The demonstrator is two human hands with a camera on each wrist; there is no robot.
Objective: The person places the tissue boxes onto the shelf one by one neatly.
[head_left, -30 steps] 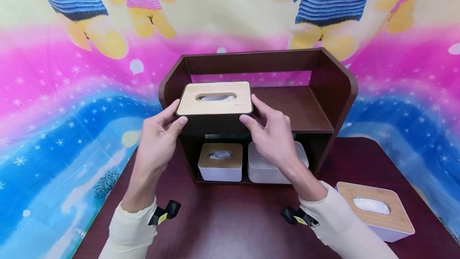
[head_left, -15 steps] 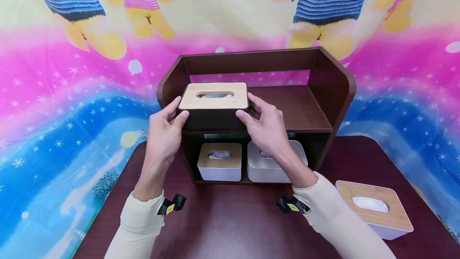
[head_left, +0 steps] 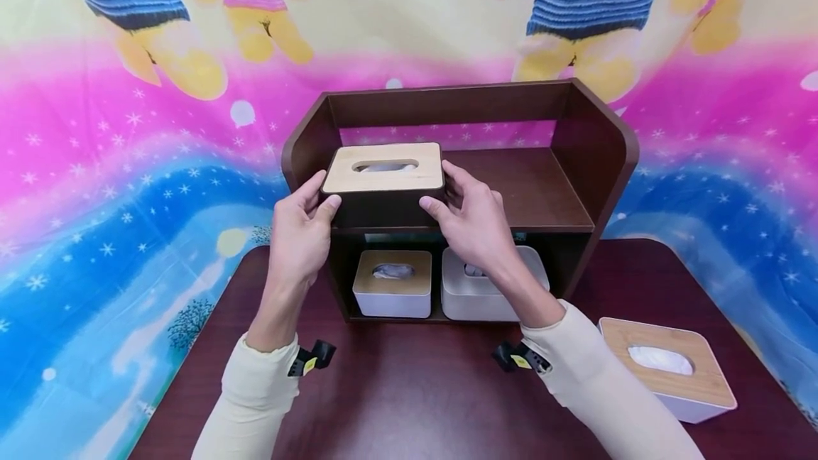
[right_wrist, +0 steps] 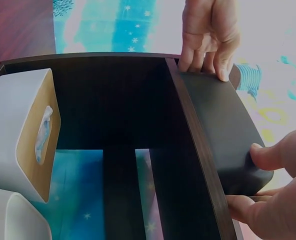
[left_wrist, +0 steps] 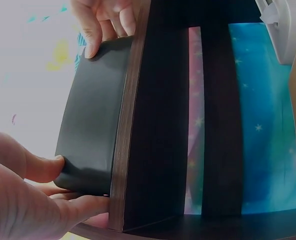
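A black tissue box [head_left: 386, 208] with a pale wooden lid sits at the left part of the shelf's upper board, its front face right at the board's front edge. My left hand [head_left: 300, 236] grips its left end, thumb on the front corner and fingers round the side. At the other end my right hand [head_left: 476, 222] holds it the same way. Both wrist views show the black front face [left_wrist: 93, 110] close against the edge of the brown board [right_wrist: 200, 135], a thumb at each corner. Tissue shows inside the lid's oval slot.
The dark brown two-tier shelf [head_left: 524, 194] stands on a dark red table [head_left: 409, 389]. Its lower tier holds a white tissue box [head_left: 393, 304] with a wooden lid and a grey one [head_left: 476, 304], partly behind my right arm. Another wooden-lidded tissue box [head_left: 671, 368] lies at the right.
The black tissue box has come down slightly and back onto the upper board, with both hands still holding it. My left forearm has shifted a little right and up.
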